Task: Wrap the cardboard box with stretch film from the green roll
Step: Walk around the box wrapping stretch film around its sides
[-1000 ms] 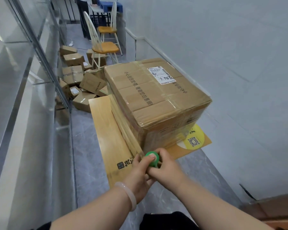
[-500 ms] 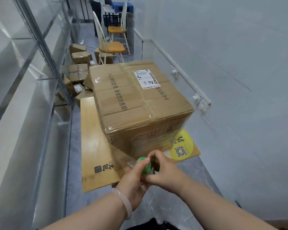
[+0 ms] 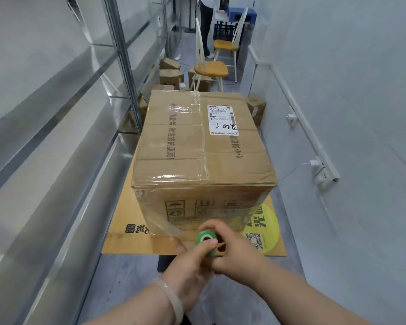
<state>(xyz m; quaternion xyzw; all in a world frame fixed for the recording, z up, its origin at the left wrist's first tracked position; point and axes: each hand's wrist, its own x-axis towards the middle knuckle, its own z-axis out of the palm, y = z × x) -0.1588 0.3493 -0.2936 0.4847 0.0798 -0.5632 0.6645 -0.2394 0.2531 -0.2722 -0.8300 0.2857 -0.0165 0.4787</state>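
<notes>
A large cardboard box (image 3: 197, 141) with a white shipping label stands on a flat sheet of cardboard (image 3: 124, 221) on the floor. Clear stretch film clings to its sides. The green roll (image 3: 206, 240) is just in front of the box's near face, low down. My left hand (image 3: 190, 266) and my right hand (image 3: 232, 249) both grip the roll, one from each side. A sheet of film (image 3: 159, 219) stretches from the roll up to the box's near left corner.
A glass and metal partition (image 3: 56, 137) runs along the left. A grey wall with a cable duct and sockets (image 3: 321, 174) runs along the right. Behind the box lie several small cartons (image 3: 170, 76), two chairs (image 3: 209, 66) and a person standing.
My view has swung leftward around the box, from its near right corner to facing its near face squarely. The roll and both hands came along with film trailing from the left corner.
</notes>
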